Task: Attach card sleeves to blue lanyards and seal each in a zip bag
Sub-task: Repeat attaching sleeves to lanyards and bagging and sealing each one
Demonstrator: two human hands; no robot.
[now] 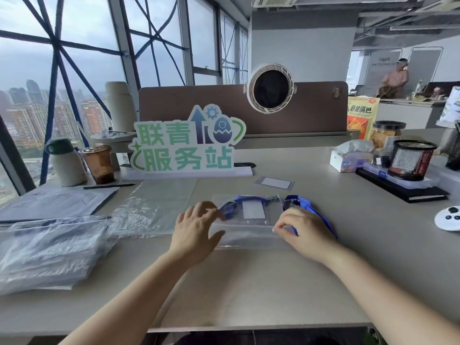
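zip bag [249,236]: clear glossy film, flat mid-tabletop [249,282], holding blue lanyard [227,207], card sleeve [254,210] | left hand [196,230]: spread on bag | right hand [303,230]: pinching bag's right end | sign [184,143]: 联青服务站

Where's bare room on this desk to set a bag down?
Bare grey desk between the clear zip bag and the near edge; also between the blue lanyard and white controller. Crowded: clear plastic bag stack left, black mesh cup right.

We log the zip bag [249,239] mid-surface [249,290], card sleeve [254,210] in it; spare sleeve [274,183] behind; stack of bags [49,252] left.
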